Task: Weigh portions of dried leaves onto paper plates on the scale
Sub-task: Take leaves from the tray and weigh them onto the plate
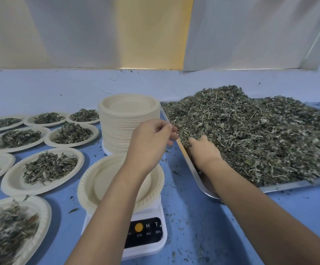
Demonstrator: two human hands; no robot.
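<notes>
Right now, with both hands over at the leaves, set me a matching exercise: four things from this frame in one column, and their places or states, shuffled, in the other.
Things
1. round cream paper plate on the white digital scale
2. tall stack of cream paper plates
3. rectangular metal tray
4. right hand

Places or states
A. fingers buried in the loose dried green leaves
B. empty
C. stands just behind the scale
D. heaped with leaves, to the right of the scale

Pairs: 1-B, 2-C, 3-D, 4-A
</notes>
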